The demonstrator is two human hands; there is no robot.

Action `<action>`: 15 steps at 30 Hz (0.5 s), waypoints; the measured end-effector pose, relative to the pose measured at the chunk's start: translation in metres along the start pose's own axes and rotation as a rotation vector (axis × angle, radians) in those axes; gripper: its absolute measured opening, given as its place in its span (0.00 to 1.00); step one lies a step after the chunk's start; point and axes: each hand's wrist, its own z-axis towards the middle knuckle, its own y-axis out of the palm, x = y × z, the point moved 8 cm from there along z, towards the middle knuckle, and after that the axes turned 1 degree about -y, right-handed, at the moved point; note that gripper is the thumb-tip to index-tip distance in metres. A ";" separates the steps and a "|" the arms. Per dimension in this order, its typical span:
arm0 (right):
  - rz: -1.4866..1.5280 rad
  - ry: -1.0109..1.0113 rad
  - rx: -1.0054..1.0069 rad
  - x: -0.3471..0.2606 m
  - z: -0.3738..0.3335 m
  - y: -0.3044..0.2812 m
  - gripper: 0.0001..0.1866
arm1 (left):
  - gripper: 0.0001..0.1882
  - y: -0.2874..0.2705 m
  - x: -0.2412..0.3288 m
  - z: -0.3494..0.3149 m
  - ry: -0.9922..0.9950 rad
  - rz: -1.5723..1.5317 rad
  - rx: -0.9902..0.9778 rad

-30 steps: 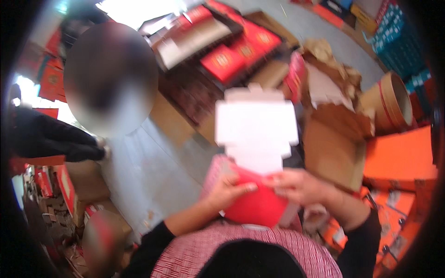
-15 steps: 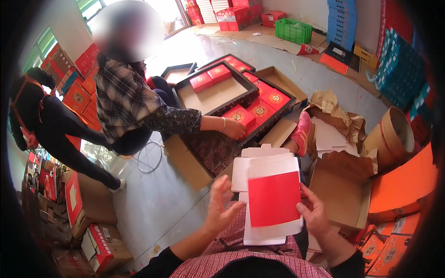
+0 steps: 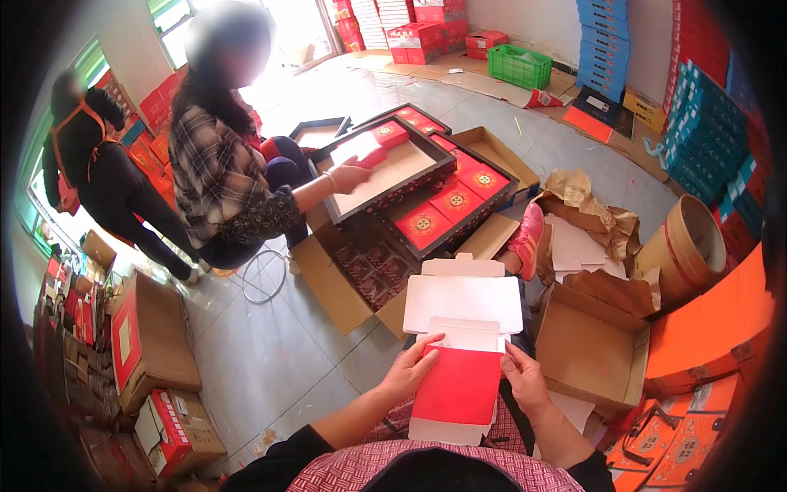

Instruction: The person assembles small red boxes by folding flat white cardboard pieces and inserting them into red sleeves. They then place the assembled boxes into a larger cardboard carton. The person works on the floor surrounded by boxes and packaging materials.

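Red and white card box (image 3: 457, 385): we are holding it in front of our pink apron (image 3: 344, 467).
Our left hand (image 3: 407, 371) is pinching its left edge, our right hand (image 3: 529, 381) its right edge; its white flap (image 3: 463, 302) is lying open. Farther out, we are seeing a brown carton (image 3: 586, 348) on the right, and a co-worker (image 3: 213, 172) is holding a red box (image 3: 375, 155) over a black tray (image 3: 402, 191).

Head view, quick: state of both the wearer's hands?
Left hand: closed, holding the red-and-white carton at its left side.
Right hand: closed, holding its right edge.
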 end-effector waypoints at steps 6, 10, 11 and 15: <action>0.006 0.099 -0.106 -0.008 0.007 0.005 0.18 | 0.20 -0.004 -0.004 0.006 0.012 0.021 0.071; -0.026 0.168 -0.096 0.019 0.012 -0.009 0.15 | 0.20 -0.003 -0.024 0.009 -0.145 -0.377 0.052; -0.026 0.184 -0.081 0.025 0.012 -0.011 0.15 | 0.20 -0.002 -0.022 0.008 -0.170 -0.442 0.032; -0.048 -0.070 0.004 0.015 0.011 -0.016 0.13 | 0.19 0.000 -0.023 0.010 -0.252 -0.563 0.070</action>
